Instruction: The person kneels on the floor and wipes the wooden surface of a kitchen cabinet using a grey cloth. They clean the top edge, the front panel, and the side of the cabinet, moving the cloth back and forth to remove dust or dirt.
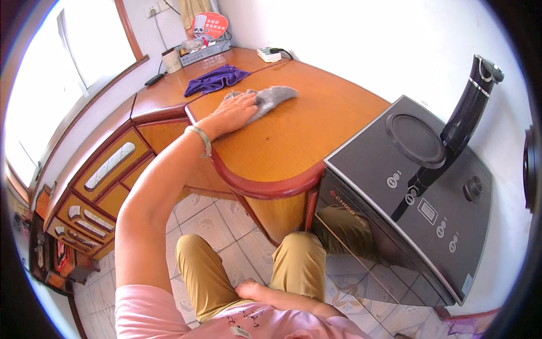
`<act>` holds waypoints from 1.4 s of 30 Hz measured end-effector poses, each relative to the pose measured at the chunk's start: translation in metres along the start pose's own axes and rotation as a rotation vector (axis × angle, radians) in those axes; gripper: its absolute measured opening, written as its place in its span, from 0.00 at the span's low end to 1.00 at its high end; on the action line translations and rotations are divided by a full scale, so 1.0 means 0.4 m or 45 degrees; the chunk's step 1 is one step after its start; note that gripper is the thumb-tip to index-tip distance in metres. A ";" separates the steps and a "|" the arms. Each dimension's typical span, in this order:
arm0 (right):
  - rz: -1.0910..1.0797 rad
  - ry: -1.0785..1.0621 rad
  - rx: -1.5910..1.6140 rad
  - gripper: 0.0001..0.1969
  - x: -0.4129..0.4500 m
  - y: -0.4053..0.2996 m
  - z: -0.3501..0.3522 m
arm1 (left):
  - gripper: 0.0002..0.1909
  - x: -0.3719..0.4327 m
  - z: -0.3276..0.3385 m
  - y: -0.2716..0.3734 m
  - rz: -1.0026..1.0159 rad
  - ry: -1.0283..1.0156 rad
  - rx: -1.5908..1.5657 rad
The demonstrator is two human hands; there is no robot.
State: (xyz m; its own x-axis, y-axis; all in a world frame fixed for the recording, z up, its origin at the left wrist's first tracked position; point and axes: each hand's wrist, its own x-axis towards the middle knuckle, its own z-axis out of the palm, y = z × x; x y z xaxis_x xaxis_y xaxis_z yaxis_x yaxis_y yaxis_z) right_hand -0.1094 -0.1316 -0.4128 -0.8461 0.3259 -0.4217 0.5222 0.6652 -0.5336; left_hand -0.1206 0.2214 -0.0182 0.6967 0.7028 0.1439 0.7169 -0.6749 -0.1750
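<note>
My left hand [239, 111], with a pale bangle [202, 140] at its wrist, lies palm down on a grey cloth [274, 99]. The cloth bunches around the fingers and trails off to the right, against the top of a varnished wooden desk [292, 140]. Just beyond the hand, a crumpled purple cloth [217, 79] rests on the desk. My right hand [249, 289] sits low in my lap, between my knees and away from the desk. Its fingers are curled or turned out of sight, so whether it holds anything cannot be seen.
At right stands a black drinks dispenser [372, 169] with an upright spout arm [465, 110]. A white power strip [269, 54], a plastic basket [206, 51] holding a red hand fan [210, 24], a cup [171, 60] and a dark handheld object [155, 79] occupy the back.
</note>
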 end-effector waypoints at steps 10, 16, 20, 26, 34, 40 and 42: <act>0.137 -0.124 -0.010 0.15 -0.013 0.028 0.038 | 0.21 -0.189 -0.126 0.466 0.494 0.394 -0.131; 0.221 -0.138 0.062 0.16 -0.015 0.043 0.054 | 0.15 -0.238 -0.122 0.534 0.307 0.618 -0.236; 0.236 -0.156 0.044 0.14 -0.050 0.033 0.030 | 0.17 -0.245 -0.090 0.540 0.271 0.720 -0.064; 0.231 -0.061 0.019 0.14 -0.043 0.057 0.063 | 0.15 -0.258 -0.013 0.614 0.011 1.052 0.251; 0.189 0.065 0.042 0.13 -0.072 0.028 0.064 | 0.18 -0.300 0.210 0.598 0.037 0.975 0.233; 0.247 0.136 0.128 0.15 -0.088 0.017 0.072 | 0.20 -0.360 0.382 0.630 -0.054 0.496 0.150; 0.289 0.183 0.180 0.16 -0.076 0.031 0.093 | 0.22 -0.364 0.391 0.631 -0.031 0.556 0.151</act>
State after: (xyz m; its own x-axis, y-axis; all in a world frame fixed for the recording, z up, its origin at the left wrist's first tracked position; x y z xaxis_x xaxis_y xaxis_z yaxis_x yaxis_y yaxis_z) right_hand -0.0731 -0.1583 -0.4336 -0.7074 0.5539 -0.4390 0.7006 0.4677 -0.5389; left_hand -0.0450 -0.0160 -0.2358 0.6435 0.5401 0.5424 0.7431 -0.6110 -0.2731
